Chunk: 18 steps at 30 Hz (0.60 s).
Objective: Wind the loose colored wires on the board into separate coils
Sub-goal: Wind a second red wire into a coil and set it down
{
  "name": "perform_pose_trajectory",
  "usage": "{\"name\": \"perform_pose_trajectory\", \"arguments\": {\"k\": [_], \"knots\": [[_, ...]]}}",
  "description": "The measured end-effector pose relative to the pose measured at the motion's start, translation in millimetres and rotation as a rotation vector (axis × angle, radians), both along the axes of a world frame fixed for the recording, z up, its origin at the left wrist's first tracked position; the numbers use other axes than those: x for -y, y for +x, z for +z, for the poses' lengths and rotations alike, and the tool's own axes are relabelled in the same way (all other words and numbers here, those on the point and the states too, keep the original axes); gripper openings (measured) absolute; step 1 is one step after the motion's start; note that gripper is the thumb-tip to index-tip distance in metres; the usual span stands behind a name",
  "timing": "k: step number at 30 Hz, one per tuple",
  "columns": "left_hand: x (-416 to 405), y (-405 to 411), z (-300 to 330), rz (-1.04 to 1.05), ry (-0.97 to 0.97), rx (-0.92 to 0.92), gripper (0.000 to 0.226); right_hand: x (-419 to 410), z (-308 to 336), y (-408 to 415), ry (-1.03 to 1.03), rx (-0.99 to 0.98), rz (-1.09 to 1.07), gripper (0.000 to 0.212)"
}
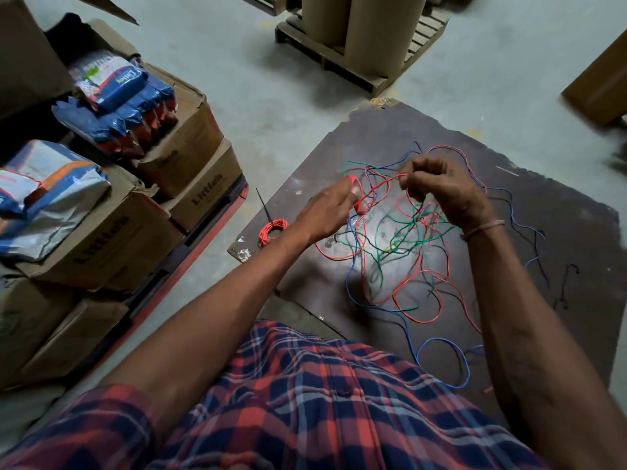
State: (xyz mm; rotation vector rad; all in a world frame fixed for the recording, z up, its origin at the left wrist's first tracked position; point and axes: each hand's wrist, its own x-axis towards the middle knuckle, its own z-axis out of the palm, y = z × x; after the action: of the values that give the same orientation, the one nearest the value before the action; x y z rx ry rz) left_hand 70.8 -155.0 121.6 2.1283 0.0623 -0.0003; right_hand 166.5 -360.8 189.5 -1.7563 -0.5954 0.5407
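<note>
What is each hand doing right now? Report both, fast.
Left hand: fingers hold a small red wire coil being wound.
Right hand: fingers pinch the loose red wire strand feeding that coil.

Board (559,252) on floor, centre-right of frame. Loose wires (400,252) tangled on board, mid-frame. Finished coil (271,232) near board's left edge, apart from tangle. Left hand (330,208) and right hand (444,191) raised above tangle, side by side, one wire strand (380,186) spanning between them. Stacked boxes (112,232) left of board, packets (115,96) on top. Pallet (356,62) with rolls (373,25) at upper centre, behind board.
</note>
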Motion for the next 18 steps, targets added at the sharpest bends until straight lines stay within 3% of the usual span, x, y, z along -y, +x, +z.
{"name": "perform_pose_trajectory", "arguments": {"k": [2, 5, 7, 11, 14, 18], "knots": [[5, -10, 10, -0.072, -0.281, -0.08, 0.047, 1, -1, 5, 0.058, -0.035, -0.075, 0.017], [7, -18, 11, -0.131, -0.573, -0.208, 0.058, 5, -4, 14, 0.114, -0.067, -0.156, 0.014], [7, -24, 12, -0.179, -0.668, -0.242, 0.057, 5, -6, 19, 0.085, -0.038, -0.191, 0.006], [10, -28, 28, -0.209, -0.806, -0.226, 0.047, -2, -21, 11, -0.056, 0.054, -0.2, 0.011], [7, -22, 41, -0.158, -0.972, -0.178, 0.047, -6, -40, -3, -0.141, 0.041, -0.17, 0.024], [11, -7, 47, -0.034, -1.194, -0.068, 0.049, -11, -55, -34, -0.184, -0.117, -0.074, 0.048]]}}
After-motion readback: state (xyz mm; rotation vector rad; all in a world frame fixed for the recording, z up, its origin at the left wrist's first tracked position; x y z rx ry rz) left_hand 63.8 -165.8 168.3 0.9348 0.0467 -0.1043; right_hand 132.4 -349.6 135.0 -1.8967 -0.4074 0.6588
